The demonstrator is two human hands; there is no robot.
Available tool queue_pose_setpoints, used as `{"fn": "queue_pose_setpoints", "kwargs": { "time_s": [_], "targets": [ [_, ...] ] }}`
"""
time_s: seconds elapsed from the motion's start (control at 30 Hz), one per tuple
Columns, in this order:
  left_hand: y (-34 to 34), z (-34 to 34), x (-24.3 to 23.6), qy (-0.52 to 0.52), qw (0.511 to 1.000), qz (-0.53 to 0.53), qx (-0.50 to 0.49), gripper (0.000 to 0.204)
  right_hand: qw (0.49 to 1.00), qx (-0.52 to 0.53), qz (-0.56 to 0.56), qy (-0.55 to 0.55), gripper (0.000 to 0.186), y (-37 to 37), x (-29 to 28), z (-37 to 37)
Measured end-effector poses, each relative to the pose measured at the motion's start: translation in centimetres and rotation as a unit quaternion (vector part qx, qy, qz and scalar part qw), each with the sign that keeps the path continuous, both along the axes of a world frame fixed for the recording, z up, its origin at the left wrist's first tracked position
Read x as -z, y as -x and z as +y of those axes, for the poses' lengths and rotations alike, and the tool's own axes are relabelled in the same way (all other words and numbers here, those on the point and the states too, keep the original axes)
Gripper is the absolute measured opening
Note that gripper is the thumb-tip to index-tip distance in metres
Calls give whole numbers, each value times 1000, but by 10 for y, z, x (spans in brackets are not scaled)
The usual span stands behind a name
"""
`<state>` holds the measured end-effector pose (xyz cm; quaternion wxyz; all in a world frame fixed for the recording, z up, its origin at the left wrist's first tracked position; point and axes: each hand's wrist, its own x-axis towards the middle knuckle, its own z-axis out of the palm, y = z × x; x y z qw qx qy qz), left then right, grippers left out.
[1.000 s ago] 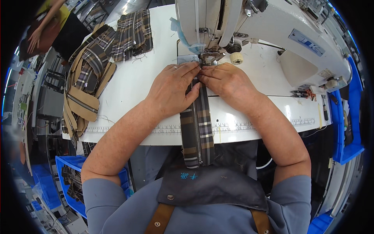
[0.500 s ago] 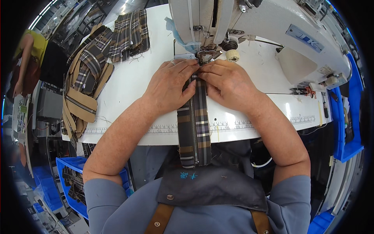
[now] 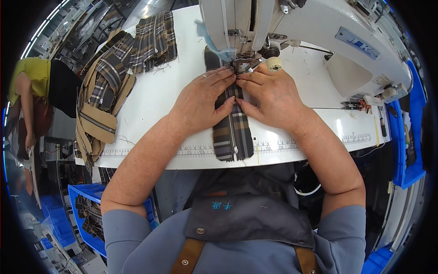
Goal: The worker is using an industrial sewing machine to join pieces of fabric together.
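A plaid fabric strip with a zipper [image 3: 231, 130] lies lengthwise under the presser foot [image 3: 239, 65] of a white sewing machine [image 3: 315, 41]. Its near end rests on the table close to the front edge, and its far end shows behind the foot. My left hand [image 3: 200, 98] holds the strip down from the left, fingertips right before the foot and thumb on the zipper. From the right, my right hand [image 3: 272, 95] grips its edge, fingers curled close to the needle area. The two thumbs nearly meet; the fingertips partly hide the cloth.
Plaid pieces [image 3: 153, 43] and tan-backed zipper strips [image 3: 97, 123] are heaped on the table's left. Small snips [image 3: 353, 105] lie at right. Blue bins [image 3: 86, 187] stand below left and at right. Another person [image 3: 29, 84] works at far left.
The strip has moved away from me through the machine; its near end no longer hangs over the table edge. My right thumb has come in against the zipper.
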<state>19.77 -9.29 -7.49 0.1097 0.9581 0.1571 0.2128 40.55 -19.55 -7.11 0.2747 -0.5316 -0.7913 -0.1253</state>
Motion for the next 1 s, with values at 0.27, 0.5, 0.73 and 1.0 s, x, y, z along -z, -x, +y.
{"fn": "queue_pose_setpoints", "kwargs": {
  "time_s": [0.27, 0.5, 0.73, 1.0],
  "targets": [
    [-2, -1, 0, 25, 1000, 1, -12, 49, 1000, 1, -3, -3, 36, -2, 0, -1],
    [-4, 1, 0, 67, 997, -36, -13, 36, 1000, -7, 10, -9, 32, -2, 0, 0],
    [-4, 5, -1, 51, 998, -42, -9, 32, 1000, -6, 7, 2, 32, 1, -2, -1],
    [-16, 38, -8, 41, 999, -22, 25, 33, 1000, 4, 2, 3, 29, 0, 0, -1]
  ]
}}
